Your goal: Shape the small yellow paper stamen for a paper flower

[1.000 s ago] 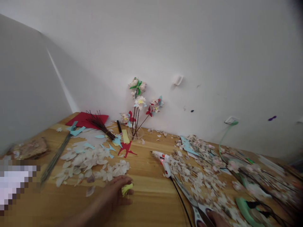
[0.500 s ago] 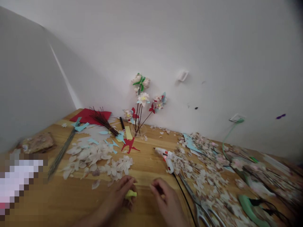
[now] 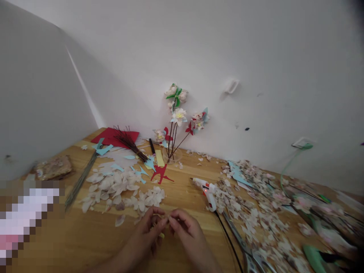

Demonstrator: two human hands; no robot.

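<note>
My left hand (image 3: 152,231) is closed around a small yellow piece (image 3: 162,235), which shows only in part between its fingers. The fingertips of my right hand (image 3: 183,227) are pinched together and meet those of my left hand; whatever they grip is too small to make out. Just beyond both hands lies a heap of whitish petals (image 3: 149,198). To the right of them a white glue gun (image 3: 209,191) with a small red light rests on the wooden table (image 3: 182,189).
Paper flowers on stems (image 3: 179,115) stand in a clear holder near the wall. Silver scissors (image 3: 244,246) and a black cord lie at right, beside scattered petals (image 3: 253,220). A bundle of brown sticks (image 3: 132,146) rests on red paper (image 3: 106,136); red scraps (image 3: 161,173) lie nearer.
My hands, apart before, have come together at the fingertips. The yellow piece is now more hidden by my left fingers. The whole view has shifted slightly.
</note>
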